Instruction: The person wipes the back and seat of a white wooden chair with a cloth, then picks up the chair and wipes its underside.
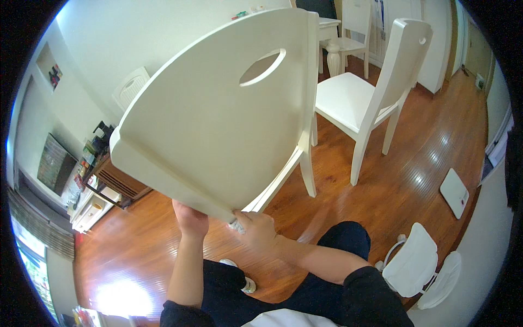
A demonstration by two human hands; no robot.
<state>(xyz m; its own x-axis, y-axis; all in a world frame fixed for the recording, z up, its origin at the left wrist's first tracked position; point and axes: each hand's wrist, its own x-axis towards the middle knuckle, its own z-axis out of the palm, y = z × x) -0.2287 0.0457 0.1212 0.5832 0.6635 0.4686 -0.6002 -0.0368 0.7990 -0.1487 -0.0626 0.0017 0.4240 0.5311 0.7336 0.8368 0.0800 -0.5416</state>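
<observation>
A white chair [196, 110] with an oval cut-out in its backrest fills the middle of the head view, its back turned towards me. My left hand [190, 218] is at the lower left edge of the backrest frame, its fingers hidden behind it. Lower down the same frame, my right hand [258, 229] is closed around a crumpled white cloth or tissue [237, 226], partly hidden, which touches the chair's frame by the seat.
A second white chair [349, 98] stands at the right, near a white table [329, 26]. A bathroom scale [454, 193] lies on the wooden floor. A white padded stool or chair [412, 261] is at the lower right. A wooden cabinet [118, 178] stands at the left.
</observation>
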